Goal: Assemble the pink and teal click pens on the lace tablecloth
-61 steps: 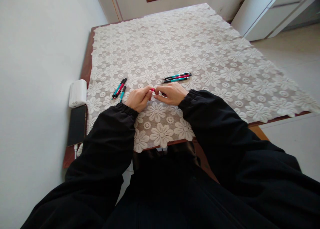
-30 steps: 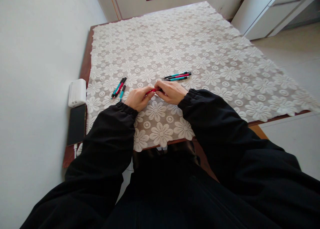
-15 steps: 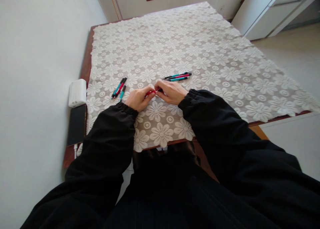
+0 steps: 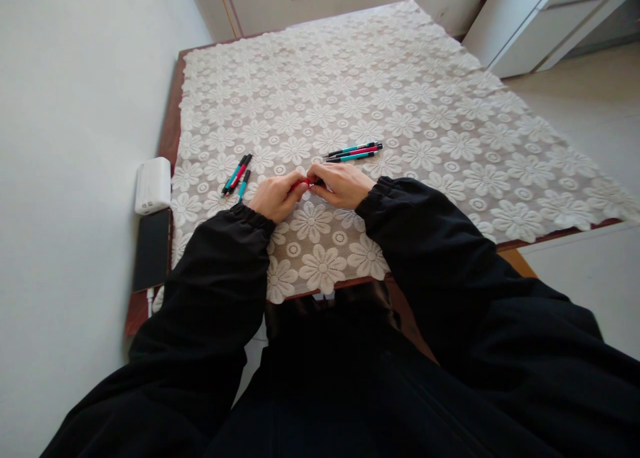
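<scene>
My left hand (image 4: 278,195) pinches the red part of a pen (image 4: 300,185) between thumb and fingers. Tip to tip with it, my right hand (image 4: 343,184) is closed on the pen's black end. Most of the pen is hidden by my fingers, so I cannot tell whether it is in one piece. Just beyond my right hand lie three pens side by side, two blue and one red (image 4: 354,152), with black ends. Left of my left hand rest a few shorter blue-and-black and red-and-black pen pieces (image 4: 238,175).
A white floral lace cloth (image 4: 320,115) covers the wooden table. Along its left edge, by the wall, are a white power bank or adapter (image 4: 153,186) and a dark phone (image 4: 152,250) with a white cable (image 4: 150,303). A white cabinet (image 4: 520,25) stands beyond the right side.
Both hands keep their grip on the red-and-black pen, with only a very slight shift of the fingers. The pens on the cloth stay put; the view has moved a little.
</scene>
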`<action>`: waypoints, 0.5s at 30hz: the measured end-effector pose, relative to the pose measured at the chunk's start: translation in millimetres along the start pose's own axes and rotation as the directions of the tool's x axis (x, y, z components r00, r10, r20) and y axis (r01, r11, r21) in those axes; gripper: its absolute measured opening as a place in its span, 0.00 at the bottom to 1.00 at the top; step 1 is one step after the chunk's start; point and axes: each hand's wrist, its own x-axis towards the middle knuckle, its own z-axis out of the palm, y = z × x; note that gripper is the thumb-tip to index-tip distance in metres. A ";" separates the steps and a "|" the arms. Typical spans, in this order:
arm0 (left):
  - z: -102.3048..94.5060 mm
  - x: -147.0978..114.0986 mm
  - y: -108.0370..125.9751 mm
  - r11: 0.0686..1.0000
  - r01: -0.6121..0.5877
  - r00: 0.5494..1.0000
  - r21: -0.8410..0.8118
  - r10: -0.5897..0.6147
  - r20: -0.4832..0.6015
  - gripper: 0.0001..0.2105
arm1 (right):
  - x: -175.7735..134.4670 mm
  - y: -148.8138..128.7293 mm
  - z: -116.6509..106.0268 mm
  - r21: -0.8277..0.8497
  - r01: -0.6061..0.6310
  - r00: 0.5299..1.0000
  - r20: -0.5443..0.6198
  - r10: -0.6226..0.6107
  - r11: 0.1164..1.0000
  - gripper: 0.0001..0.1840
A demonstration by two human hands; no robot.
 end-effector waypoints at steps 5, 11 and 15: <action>-1.4 0.3 2.3 1.000 -0.002 1.000 -0.003 0.002 0.005 0.18 | 0.3 -0.3 -0.5 -0.004 0.003 1.000 0.021 -0.003 1.000 0.12; 0.8 1.3 0.2 1.000 0.009 1.000 0.029 -0.009 0.023 0.17 | 0.2 1.0 -0.7 -0.032 -0.003 0.998 0.063 0.005 0.999 0.12; 2.1 1.6 -1.2 0.999 0.004 1.000 0.052 -0.005 0.024 0.18 | -0.1 0.7 -1.0 -0.055 -0.027 0.995 0.090 0.032 0.998 0.14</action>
